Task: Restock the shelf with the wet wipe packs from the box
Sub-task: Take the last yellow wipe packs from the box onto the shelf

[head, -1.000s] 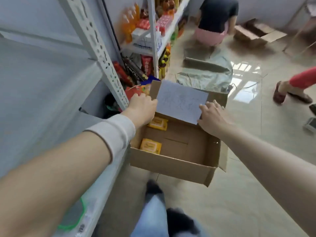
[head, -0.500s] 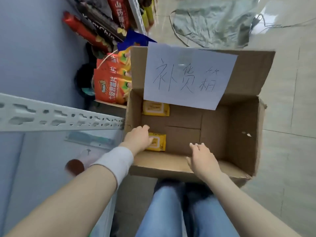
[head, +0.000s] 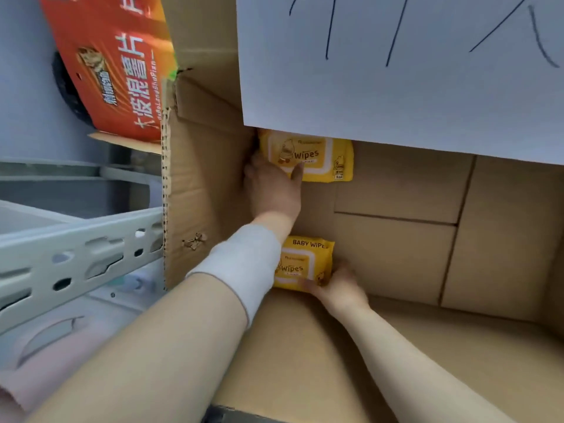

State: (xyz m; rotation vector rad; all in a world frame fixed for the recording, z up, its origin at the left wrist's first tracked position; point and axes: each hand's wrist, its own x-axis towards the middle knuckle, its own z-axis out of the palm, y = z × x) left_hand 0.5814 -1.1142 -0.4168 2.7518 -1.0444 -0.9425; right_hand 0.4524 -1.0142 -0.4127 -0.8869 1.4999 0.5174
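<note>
The left hand (head: pixel 273 190) grasps the far wipes pack (head: pixel 317 158), thumb laid across its printed front and fingers tucked at its left edge, wrist covered by a white cuff (head: pixel 244 270). The right hand (head: pixel 338 288) meets the near wipes pack (head: pixel 305 264) at its lower right corner; it is blurred, so whether it clasps or only touches the pack cannot be told. Both packs are soft, yellow rectangles with a white lid panel, lying on the floor of the cardboard box (head: pixel 201 178), close to its left wall. The box is plain brown corrugated board with creased flaps. A white paper sheet (head: pixel 396 87) with dark pen strokes hangs over its far side. Left of the box stand an orange snack carton (head: pixel 116 71) and a grey perforated metal shelf rail (head: pixel 76 257).
</note>
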